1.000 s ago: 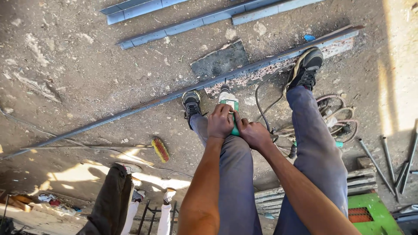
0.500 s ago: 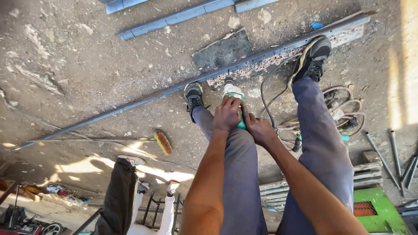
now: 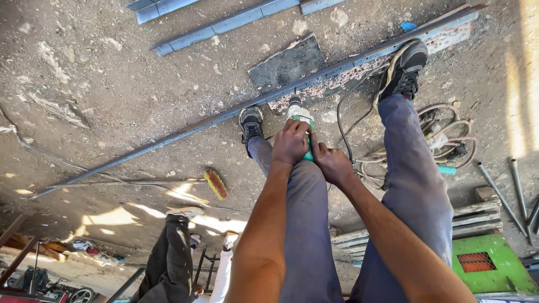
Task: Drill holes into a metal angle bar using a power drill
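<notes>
The green angle grinder [image 3: 300, 120] is gripped in both hands: the left hand [image 3: 291, 143] is clenched over its body, the right hand [image 3: 332, 164] is wrapped around its rear end. Its head is held down at the long steel bar [image 3: 224, 116] lying across the dirt floor, just beside the left shoe [image 3: 251, 122]. No finished cut can be made out; the bar looks whole, so the work is judged to be unfinished.
</notes>
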